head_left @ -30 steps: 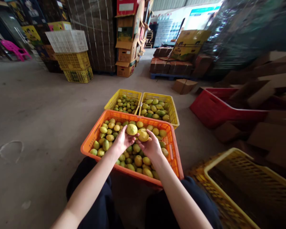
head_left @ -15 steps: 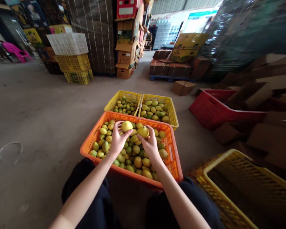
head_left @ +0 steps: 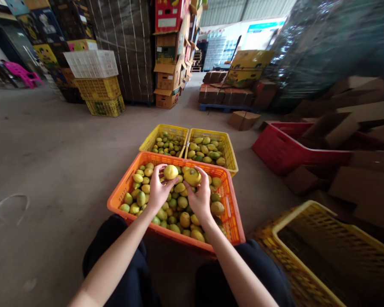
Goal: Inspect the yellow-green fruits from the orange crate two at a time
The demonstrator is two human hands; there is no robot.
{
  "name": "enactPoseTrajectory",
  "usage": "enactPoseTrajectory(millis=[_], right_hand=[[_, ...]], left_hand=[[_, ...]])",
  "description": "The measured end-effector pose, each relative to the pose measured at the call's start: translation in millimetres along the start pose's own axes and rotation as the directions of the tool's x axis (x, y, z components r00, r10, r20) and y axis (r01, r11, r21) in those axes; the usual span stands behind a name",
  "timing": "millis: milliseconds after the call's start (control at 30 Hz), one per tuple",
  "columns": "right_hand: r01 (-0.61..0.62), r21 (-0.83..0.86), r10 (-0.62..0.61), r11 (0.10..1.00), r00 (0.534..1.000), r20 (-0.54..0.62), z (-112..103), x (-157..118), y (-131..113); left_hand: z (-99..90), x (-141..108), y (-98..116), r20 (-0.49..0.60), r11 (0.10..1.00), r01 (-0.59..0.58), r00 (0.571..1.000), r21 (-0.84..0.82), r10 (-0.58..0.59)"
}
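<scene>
Lemons, two lifted (head_left: 170, 172) (head_left: 192, 177), above one orange crate (head_left: 238, 217) of more. My left hand (head_left: 160, 187) curled round one; my right hand (head_left: 199, 192) curled round other. Two yellow crates (head_left: 147, 139) (head_left: 233, 157) beyond.

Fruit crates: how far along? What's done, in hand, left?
Done, apparently: fruit sits in the rear-left yellow crate and rear-right yellow crate, though whether it's finished work can't be told.
In hand: one yellow fruit in the left hand, a mottled fruit in the right hand.
Left: probably much, given the many fruits in the orange crate.
</scene>
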State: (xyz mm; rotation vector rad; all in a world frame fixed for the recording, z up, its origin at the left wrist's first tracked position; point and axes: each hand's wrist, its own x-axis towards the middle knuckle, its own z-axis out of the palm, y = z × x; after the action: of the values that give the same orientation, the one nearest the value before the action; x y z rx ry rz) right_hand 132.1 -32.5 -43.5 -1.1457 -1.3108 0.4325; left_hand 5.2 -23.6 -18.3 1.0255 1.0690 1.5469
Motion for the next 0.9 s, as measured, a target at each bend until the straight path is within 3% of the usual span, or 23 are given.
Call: enactPoseTrajectory(millis=[267, 400, 467, 533, 600, 700, 800, 900], right_hand=[[-0.056, 0.110, 0.059, 0.992, 0.998, -0.021, -1, 1, 0], [-0.266, 0.319, 0.258, 0.909, 0.964, 0.069, -2, 2, -3], [-0.440, 0.478, 0.419, 0.760, 0.894, 0.156, -3, 4, -5], [-0.574, 0.605, 0.540, 0.551, 0.799, 0.266, -3, 6, -6], [-0.645, 0.659, 0.582, 0.386, 0.725, 0.369, -3, 10, -8], [-0.697, 0.667, 0.597, 0.264, 0.661, 0.454, -3, 13, -11], [-0.745, 0.646, 0.630, 0.165, 0.584, 0.512, -4, 15, -11], [-0.797, 0.600, 0.643, 0.066, 0.494, 0.585, -4, 15, -7]], left_hand=[[0.4, -2, -1, 0.030, 1.000, 0.015, 0.999, 0.009, -0.015], [-0.4, 3, -6, 0.019, 0.993, 0.110, 0.994, -0.052, -0.109], [-1.0, 7, -7, 0.058, 0.959, 0.256, 0.966, -0.119, -0.251], [-1.8, 9, -4, 0.139, 0.872, 0.439, 0.898, -0.216, -0.418], [-2.8, 10, 1, 0.238, 0.764, 0.562, 0.827, -0.316, -0.509], [-5.0, 12, 7, 0.339, 0.636, 0.663, 0.748, -0.394, -0.570], [-6.4, 14, 6, 0.349, 0.543, 0.749, 0.660, -0.381, -0.666], [-5.9, 16, 2, 0.308, 0.522, 0.767, 0.634, -0.373, -0.710]])
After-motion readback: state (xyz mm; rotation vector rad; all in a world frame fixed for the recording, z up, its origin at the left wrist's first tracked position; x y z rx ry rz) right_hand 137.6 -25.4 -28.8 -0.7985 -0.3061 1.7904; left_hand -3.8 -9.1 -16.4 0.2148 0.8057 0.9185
